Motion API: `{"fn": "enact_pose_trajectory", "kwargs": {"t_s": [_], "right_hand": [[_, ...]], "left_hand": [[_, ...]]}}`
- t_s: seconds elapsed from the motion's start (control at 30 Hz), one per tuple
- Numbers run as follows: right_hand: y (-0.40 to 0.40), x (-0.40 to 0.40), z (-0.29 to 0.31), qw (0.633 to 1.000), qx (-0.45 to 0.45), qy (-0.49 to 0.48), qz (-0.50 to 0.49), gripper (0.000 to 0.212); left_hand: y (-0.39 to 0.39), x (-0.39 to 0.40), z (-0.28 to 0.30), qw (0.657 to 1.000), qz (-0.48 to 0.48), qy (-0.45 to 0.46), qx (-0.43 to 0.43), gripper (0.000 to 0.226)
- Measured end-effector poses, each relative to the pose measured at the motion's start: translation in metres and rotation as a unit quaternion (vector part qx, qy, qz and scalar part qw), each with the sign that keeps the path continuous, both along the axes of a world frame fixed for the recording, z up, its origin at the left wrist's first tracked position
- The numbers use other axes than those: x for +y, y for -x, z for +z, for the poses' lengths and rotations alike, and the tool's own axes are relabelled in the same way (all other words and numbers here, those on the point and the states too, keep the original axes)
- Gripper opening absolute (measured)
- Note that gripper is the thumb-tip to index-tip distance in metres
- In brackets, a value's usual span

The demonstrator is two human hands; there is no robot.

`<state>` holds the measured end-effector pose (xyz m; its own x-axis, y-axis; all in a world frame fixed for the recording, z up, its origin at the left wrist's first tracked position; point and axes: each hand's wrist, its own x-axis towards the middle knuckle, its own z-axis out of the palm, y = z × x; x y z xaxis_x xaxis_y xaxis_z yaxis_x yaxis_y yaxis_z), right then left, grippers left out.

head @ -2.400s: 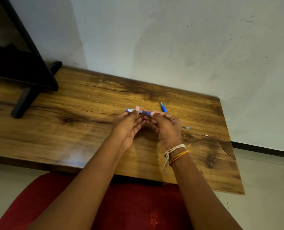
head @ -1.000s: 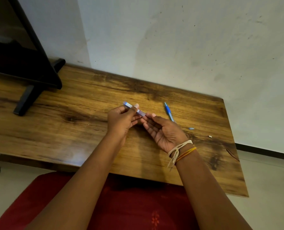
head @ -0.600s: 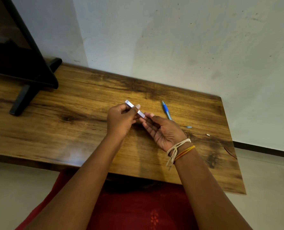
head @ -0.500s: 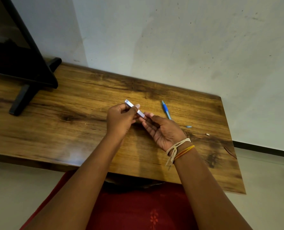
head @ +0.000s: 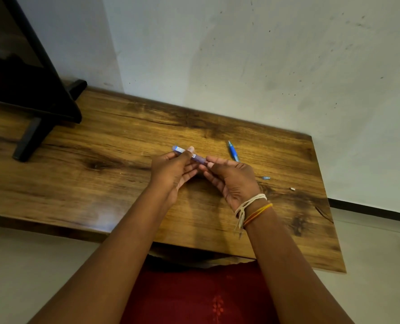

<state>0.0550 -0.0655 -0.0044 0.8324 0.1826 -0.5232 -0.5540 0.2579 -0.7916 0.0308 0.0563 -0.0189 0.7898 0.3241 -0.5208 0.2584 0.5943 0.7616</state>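
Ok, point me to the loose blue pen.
Head view: the blue pen lies on the table just beyond the right hand, toward the wall.

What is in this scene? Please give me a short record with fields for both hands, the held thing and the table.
held thing: purple-blue pen barrel, held above the table
left hand: grips the pen barrel near its left end
right hand: pinches the barrel's right end
table: wooden, against the wall
on table: blue pen, small blue piece, small white piece, black stand
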Motion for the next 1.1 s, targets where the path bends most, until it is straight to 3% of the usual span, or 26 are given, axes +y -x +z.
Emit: {"fn": "enact_pose_trajectory", "kwargs": {"t_s": [0.13, 0.33, 0.67, 1.1], "right_hand": [[0.000, -0.001, 0.003, 0.994, -0.072, 0.077, 0.001, 0.007], [-0.001, -0.003, 0.009, 0.981, -0.138, 0.137, -0.025, 0.009], [-0.001, -0.011, 0.003, 0.922, -0.274, 0.272, 0.012, 0.010], [-0.001, -0.013, -0.001, 0.887, -0.321, 0.333, 0.002, 0.013]], "left_hand": [[0.000, 0.000, 0.000, 0.996, 0.006, 0.089, 0.016, 0.009], [0.000, -0.003, 0.000, 0.989, -0.003, 0.147, 0.021, 0.010], [0.000, -0.011, 0.001, 0.984, -0.009, 0.175, 0.031, 0.011], [0.001, -0.012, 0.000, 0.981, -0.003, 0.189, 0.038, 0.010]]}}
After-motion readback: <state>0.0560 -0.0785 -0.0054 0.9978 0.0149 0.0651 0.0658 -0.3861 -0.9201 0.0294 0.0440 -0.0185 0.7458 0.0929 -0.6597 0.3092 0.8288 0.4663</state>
